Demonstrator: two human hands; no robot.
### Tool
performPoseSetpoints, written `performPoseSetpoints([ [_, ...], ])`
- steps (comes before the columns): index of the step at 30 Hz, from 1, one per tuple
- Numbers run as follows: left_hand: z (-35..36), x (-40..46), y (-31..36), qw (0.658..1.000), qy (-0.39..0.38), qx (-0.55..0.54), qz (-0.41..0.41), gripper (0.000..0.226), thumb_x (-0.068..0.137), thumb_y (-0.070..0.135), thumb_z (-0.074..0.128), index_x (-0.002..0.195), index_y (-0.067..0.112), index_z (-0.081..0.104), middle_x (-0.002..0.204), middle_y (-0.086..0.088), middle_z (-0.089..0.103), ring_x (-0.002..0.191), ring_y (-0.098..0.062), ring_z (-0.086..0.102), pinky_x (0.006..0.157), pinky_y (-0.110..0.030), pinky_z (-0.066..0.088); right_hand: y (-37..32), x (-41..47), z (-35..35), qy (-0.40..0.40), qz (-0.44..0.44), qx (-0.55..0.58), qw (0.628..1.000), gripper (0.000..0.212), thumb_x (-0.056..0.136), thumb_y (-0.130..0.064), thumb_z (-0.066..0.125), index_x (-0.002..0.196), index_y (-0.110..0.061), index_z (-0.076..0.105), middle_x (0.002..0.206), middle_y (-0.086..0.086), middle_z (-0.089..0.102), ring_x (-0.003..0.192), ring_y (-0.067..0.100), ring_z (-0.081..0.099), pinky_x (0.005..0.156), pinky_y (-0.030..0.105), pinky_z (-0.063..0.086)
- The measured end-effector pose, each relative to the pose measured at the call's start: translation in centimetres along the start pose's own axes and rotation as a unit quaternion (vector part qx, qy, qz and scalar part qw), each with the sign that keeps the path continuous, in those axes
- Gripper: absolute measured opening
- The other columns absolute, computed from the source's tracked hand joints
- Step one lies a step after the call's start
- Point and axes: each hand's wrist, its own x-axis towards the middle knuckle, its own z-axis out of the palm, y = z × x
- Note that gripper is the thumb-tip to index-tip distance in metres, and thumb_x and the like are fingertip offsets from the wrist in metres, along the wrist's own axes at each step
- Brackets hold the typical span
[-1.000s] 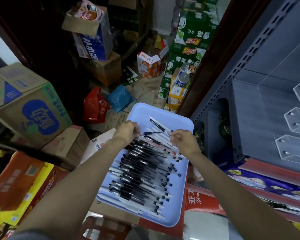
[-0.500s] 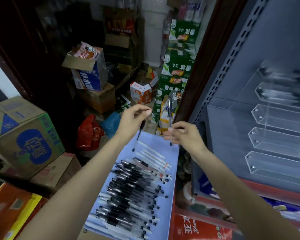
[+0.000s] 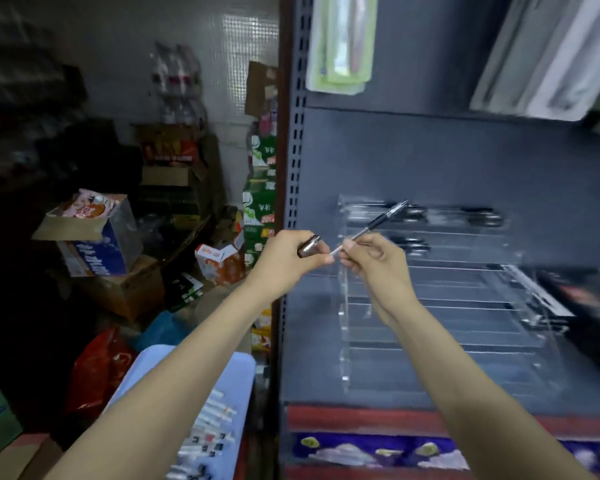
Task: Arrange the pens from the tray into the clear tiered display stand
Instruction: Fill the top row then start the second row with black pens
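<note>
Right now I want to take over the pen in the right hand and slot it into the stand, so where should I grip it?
Grip the pen on its dark grip section, coming from above and to the right. It slants up and right toward the display stand, and the right hand pinches only its lower end, leaving that upper part bare. The left hand crowds the lower left.

Clear glossy acrylic display stand (image 3: 444, 306), matt grey perforated metal shelving (image 3: 430, 161), smooth pale-blue plastic tray (image 3: 236, 372), dull brown cardboard boxes (image 3: 125, 292).

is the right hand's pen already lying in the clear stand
No, the right hand holds the pen tilted in the air before the stand.
</note>
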Motion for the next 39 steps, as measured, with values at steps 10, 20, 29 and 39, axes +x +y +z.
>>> performPoseSetpoints([
  [10,11.0,6.4,7.0,0.996,0.022,0.086,-0.014,0.011,0.085,0.024,0.067,0.083,0.013,0.071,0.074,-0.004,0.067,0.071,-0.018,0.058,0.062,-0.027,0.04,-2.0,3.8,-20.1,0.161,-0.019,-0.278,0.947,0.037,0.087,-0.019,0.065,0.12,-0.006,0.053,0.101,0.008,0.067,0.092,0.022,0.062,0.088,0.034,0.048],
  [20,18.0,11.1,10.4,0.957,-0.003,0.288,-0.04,0.015,0.089,0.028,0.061,0.095,0.016,0.069,0.094,-0.008,0.068,0.091,-0.03,0.061,0.068,-0.031,0.044,-2.5,7.5,-28.7,0.092,0.015,-0.388,0.917,0.053,0.088,-0.021,0.064,0.135,-0.005,0.045,0.129,0.012,0.057,0.116,0.024,0.056,0.097,0.028,0.04],
  [29,19.0,12.9,10.7,0.909,-0.034,0.416,0.008,0.019,0.089,0.021,0.061,0.104,0.009,0.066,0.103,-0.016,0.067,0.093,-0.034,0.063,0.078,-0.038,0.052,-2.6,8.2,-29.3,0.018,0.021,-0.355,0.934,0.034,0.09,-0.014,0.06,0.125,-0.014,0.059,0.122,0.005,0.064,0.112,0.019,0.061,0.091,0.025,0.041],
  [39,19.1,13.1,10.0,0.894,-0.073,0.44,0.044,0.022,0.091,0.019,0.058,0.104,0.002,0.063,0.111,-0.015,0.054,0.1,-0.035,0.058,0.076,-0.038,0.045,-2.2,8.0,-29.4,0.028,0.033,-0.33,0.943,0.037,0.09,-0.016,0.061,0.127,-0.015,0.057,0.122,0.003,0.064,0.11,0.02,0.061,0.1,0.036,0.047],
])
